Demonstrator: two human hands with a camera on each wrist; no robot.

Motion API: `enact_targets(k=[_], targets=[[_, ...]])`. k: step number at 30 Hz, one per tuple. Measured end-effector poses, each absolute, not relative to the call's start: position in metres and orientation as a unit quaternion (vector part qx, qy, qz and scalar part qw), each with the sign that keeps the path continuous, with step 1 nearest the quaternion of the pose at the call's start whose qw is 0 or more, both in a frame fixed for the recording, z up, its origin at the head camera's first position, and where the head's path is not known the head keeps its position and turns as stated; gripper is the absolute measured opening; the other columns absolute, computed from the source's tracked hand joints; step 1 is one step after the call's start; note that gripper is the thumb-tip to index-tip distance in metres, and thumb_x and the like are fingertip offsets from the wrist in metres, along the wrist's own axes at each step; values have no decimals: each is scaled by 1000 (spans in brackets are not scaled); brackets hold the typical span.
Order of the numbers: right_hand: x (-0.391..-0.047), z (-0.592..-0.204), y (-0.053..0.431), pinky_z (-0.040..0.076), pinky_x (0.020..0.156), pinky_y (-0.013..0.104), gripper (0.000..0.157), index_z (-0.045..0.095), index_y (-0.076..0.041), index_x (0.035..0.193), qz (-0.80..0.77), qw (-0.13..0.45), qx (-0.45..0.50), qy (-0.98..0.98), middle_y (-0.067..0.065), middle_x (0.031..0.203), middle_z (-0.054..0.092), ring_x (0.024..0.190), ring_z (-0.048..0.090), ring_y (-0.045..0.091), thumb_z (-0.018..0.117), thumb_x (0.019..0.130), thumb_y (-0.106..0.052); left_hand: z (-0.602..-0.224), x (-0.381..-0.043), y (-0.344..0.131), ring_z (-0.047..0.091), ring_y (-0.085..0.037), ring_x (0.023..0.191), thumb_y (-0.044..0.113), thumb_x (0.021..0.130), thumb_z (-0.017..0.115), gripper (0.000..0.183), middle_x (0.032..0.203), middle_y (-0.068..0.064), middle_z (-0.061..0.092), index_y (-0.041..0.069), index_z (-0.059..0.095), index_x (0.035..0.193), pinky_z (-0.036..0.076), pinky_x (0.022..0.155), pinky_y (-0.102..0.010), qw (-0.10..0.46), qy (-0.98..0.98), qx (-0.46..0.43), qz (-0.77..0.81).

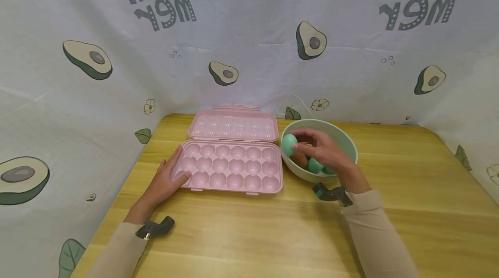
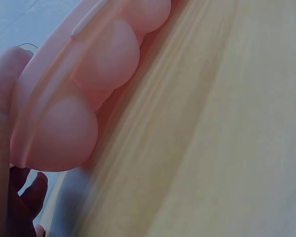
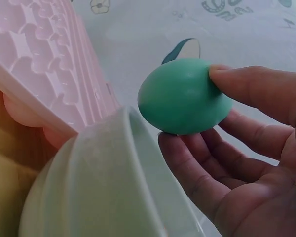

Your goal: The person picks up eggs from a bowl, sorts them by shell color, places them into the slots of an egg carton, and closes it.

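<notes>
My left hand (image 1: pixel 165 181) grips the near left corner of a pink egg carton (image 1: pixel 229 176), thumb over the rim and fingers along its left side. The carton lies open on the table, its lid (image 1: pixel 234 124) folded back; the cups hold no eggs. With thumb and fingertips my right hand (image 1: pixel 322 148) pinches a green egg (image 3: pixel 185 96), above the left rim of a pale green bowl (image 1: pixel 345 143). Inside the bowl lie a brown egg (image 1: pixel 299 160) and another green egg (image 1: pixel 315 165), with more eggs partly hidden by the hand.
A wooden table (image 1: pixel 234 230) carries the carton and the bowl, which stand side by side near its back edge. Behind and to the left hangs a white cloth (image 1: pixel 249 22) with avocado prints. Each wrist wears a dark camera mount (image 1: pixel 156 227).
</notes>
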State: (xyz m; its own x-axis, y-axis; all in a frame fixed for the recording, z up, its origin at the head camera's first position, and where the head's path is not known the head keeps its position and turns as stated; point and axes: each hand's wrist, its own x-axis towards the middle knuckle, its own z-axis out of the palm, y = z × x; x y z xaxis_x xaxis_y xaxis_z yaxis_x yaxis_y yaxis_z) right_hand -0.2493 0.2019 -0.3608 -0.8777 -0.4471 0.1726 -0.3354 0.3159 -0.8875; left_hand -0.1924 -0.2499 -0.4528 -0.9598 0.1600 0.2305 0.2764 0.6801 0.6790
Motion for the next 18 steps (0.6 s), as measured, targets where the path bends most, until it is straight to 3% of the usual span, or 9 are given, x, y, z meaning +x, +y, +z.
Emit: enact_targets(k=[8, 18], targets=[[-248, -366, 192, 50, 87, 26, 36, 57, 2, 124, -538, 56, -251, 803, 17, 114, 63, 104, 60, 25, 66, 92, -12, -453, -192, -249, 29, -39, 140, 34, 88, 64, 84, 158, -11, 23, 10, 19, 155, 4, 117, -53, 78, -915, -116, -379], [-245, -366, 184, 49, 94, 34, 41, 59, -7, 129, -529, 61, -240, 812, 10, 119, 64, 110, 58, 34, 68, 91, -18, -453, -192, -249, 28, -41, 140, 33, 88, 65, 84, 158, -11, 23, 11, 20, 155, 5, 117, -54, 78, -916, -112, -376]])
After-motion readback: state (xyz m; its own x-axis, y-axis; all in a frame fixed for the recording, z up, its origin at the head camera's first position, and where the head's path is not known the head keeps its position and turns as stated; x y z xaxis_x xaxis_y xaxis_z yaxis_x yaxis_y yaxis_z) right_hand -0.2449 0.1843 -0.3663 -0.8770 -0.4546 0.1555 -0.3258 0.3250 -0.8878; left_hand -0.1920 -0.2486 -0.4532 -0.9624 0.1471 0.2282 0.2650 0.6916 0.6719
